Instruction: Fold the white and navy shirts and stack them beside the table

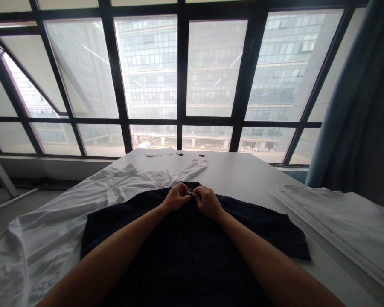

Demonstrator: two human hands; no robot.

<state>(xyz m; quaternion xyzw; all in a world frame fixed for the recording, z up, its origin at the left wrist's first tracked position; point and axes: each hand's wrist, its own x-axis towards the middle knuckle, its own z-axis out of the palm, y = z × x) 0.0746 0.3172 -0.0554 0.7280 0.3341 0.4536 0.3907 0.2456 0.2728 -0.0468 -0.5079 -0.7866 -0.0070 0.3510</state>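
A dark navy shirt lies spread flat on the white table in front of me. My left hand and my right hand meet at the shirt's collar at its far edge. Both hands have their fingers curled and pinched on the cloth at the neck, where a small button or fastening shows between them. My forearms stretch over the shirt's body.
A crumpled white garment lies to the left, partly under the dark shirt. A stack of folded white cloth sits at the right. Two round cable holes mark the table's far edge. Large windows and a blue-grey curtain stand beyond.
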